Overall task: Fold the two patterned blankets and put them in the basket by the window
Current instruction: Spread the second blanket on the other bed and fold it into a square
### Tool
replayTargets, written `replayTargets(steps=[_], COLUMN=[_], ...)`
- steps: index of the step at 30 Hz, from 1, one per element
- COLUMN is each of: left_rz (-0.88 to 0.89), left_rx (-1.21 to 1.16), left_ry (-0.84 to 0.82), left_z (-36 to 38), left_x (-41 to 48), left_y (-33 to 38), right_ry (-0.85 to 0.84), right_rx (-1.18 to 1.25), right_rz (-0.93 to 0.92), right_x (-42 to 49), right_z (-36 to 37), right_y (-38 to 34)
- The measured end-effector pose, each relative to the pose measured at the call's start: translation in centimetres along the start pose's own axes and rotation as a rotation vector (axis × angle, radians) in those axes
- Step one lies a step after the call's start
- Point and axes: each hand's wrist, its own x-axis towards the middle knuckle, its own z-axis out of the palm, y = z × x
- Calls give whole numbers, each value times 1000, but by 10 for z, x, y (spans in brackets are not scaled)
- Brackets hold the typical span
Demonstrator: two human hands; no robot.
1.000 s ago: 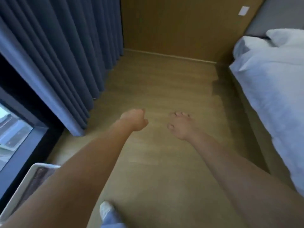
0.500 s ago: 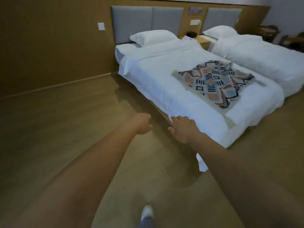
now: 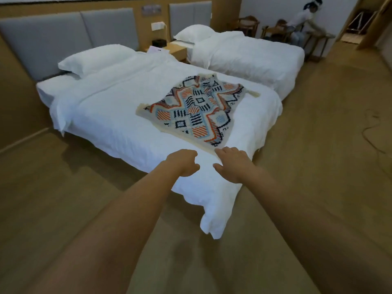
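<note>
A patterned blanket (image 3: 199, 111) with orange, blue and black shapes lies spread flat on the near white bed (image 3: 110, 107), towards its foot. Both arms stretch out in front of me over the bed's corner. My left hand (image 3: 184, 162) has loosely curled fingers and holds nothing. My right hand (image 3: 233, 164) has relaxed fingers and is empty, its fingertips close to the blanket's near corner. The basket and a second patterned blanket are out of view.
A second white bed (image 3: 250, 58) stands behind, with a wooden nightstand (image 3: 174, 49) between the beds. Wooden chairs (image 3: 273, 32) and a seated person (image 3: 305, 22) are at the back right. A cable (image 3: 371, 132) lies on the wooden floor at right.
My view swung from the curtains and floor round to the beds. I have come closer to the near bed, and both hands now reach over its corner by the blanket.
</note>
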Motion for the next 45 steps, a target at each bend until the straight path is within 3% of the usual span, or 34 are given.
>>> replayTargets(steps=[13,31,37,45], left_rz=[-87,-122,-214,-373], left_rx=[-41,-57,-40,-108], left_ry=[-9,-128,-126,-134], left_z=[-20,-78,-86,-94], left_x=[227,589,702,792], left_y=[159,222,251,263], right_ry=[-70,-184,-184,-320], right_rx=[-17,30,81,44], right_rz=[-59,-59,-119,-241], right_x=[129,399,495,616], right_z=[-9,-19,-16,-15], right_y=[261,510,606,694])
